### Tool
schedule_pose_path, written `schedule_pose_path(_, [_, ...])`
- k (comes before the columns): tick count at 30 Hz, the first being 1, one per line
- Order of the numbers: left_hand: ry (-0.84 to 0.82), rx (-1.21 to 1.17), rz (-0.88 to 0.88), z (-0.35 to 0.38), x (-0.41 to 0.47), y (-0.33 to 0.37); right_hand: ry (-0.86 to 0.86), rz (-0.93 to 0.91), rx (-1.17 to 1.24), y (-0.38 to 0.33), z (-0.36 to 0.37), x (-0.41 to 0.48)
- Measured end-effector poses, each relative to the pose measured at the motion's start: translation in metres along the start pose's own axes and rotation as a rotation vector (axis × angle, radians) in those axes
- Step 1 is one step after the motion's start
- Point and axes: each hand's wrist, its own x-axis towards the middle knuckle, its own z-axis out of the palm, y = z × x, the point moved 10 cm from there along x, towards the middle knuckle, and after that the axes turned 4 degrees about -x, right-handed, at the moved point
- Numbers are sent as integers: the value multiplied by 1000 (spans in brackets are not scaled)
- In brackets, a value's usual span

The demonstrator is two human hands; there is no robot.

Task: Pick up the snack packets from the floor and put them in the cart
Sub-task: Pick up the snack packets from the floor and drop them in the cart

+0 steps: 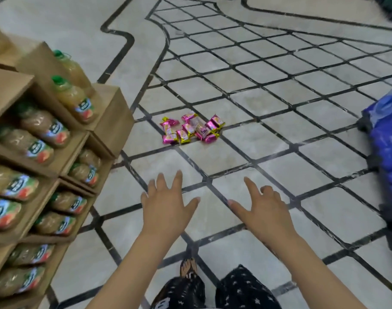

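Several pink and gold snack packets [191, 128] lie in a loose cluster on the tiled floor, ahead of me in the middle of the view. My left hand [168, 206] is stretched forward with straight, spread fingers and holds nothing. My right hand [263, 208] is beside it, also spread and holding nothing. Both hands hover well short of the packets. No cart shows in the view.
Stacked cardboard display boxes of juice bottles [45, 134] fill the left side. Blue shrink-wrapped packs of water bottles [387, 139] stand at the right edge. The floor [268, 70] is pale tile with dark grid lines. My foot [188, 267] is at the bottom.
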Motion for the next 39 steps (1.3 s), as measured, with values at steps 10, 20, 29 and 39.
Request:
schedule_pose_path(10, [-10,8,-10,-36,179,34,-18,19,-26,6,-45,179])
schedule_pose_path(20, [76,-19,-100,-81,418,93,-9,-99,-71,-22,-135,443])
schedule_pose_path(29, [97,-40,-175,-23,580,60,-93,-122,-195,-43,-69,628])
schedule_pose_path(39, [91,169,-108,184,790,-36,-27,-136,-290,-61,142,846])
